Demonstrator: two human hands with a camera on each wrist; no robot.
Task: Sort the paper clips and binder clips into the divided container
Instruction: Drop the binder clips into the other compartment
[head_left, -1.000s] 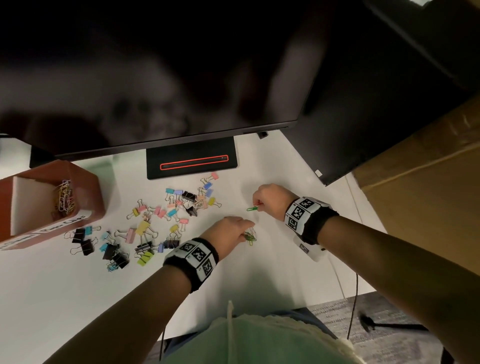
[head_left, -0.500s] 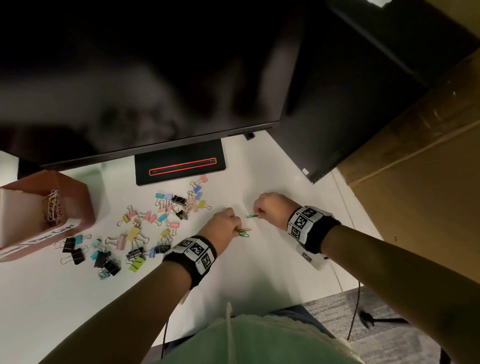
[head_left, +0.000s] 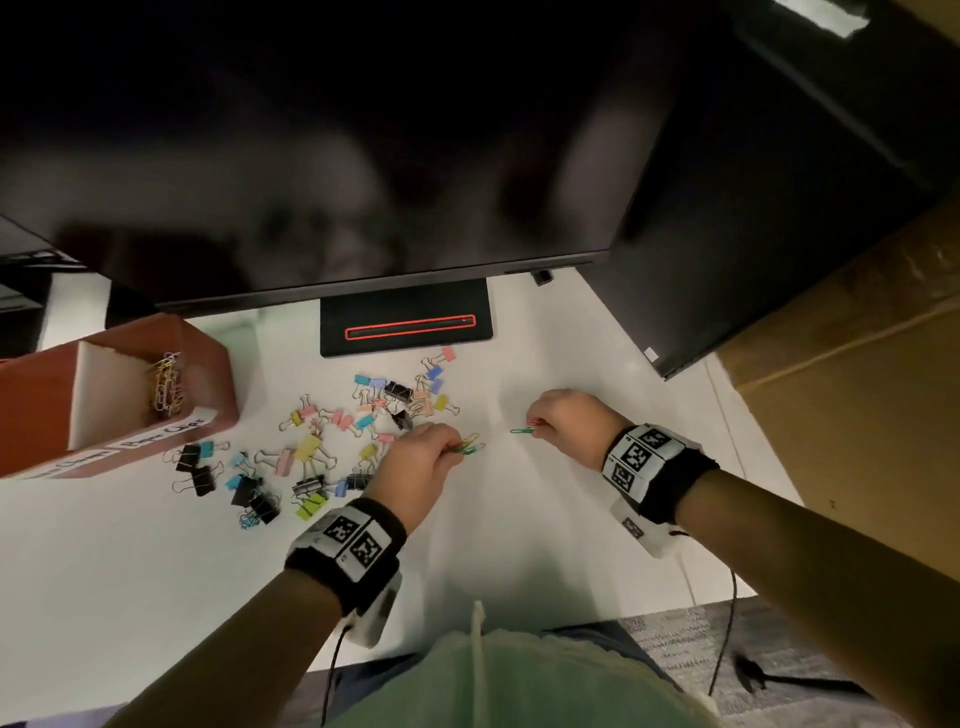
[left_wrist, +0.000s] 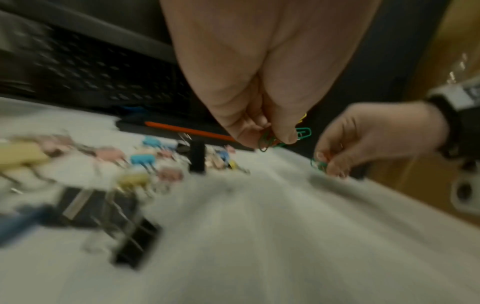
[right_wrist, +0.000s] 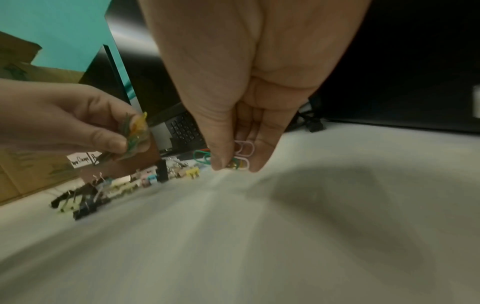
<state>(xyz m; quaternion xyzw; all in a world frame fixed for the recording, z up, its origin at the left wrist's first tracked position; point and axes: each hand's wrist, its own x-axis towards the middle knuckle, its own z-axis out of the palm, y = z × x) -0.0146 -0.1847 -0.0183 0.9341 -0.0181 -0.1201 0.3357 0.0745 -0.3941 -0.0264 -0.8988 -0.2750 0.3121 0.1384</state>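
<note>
The paper clips (head_left: 470, 446) in play are thin coloured wire loops — green, yellow and orange in the bunch pinched between the thumb and fingertips of the left hand (head_left: 418, 467), just above the white desk (head_left: 156, 597) right of the pile. The right hand (head_left: 566, 426), a little to the right, pinches its own small bundle (right_wrist: 240, 159) of pink, green and yellow clips, one green clip (head_left: 521, 430) poking out to the left; its fingers are curled together round them.

The step in hand looks like gathering the last loose paper clips. To do it well, each hand should keep its pinch firm — slick wire slides out easily — and carry the bunches left to the red divided container (head_left: 208, 364) at the far left, dropping them into the compartment already holding paper clips (head_left: 166, 384), not the neighbouring one.

The binder clips (head_left: 311, 452) — black, pink, yellow and blue — lie scattered between the container and the left hand, below the monitor stand (head_left: 405, 327), still unsorted.
</note>
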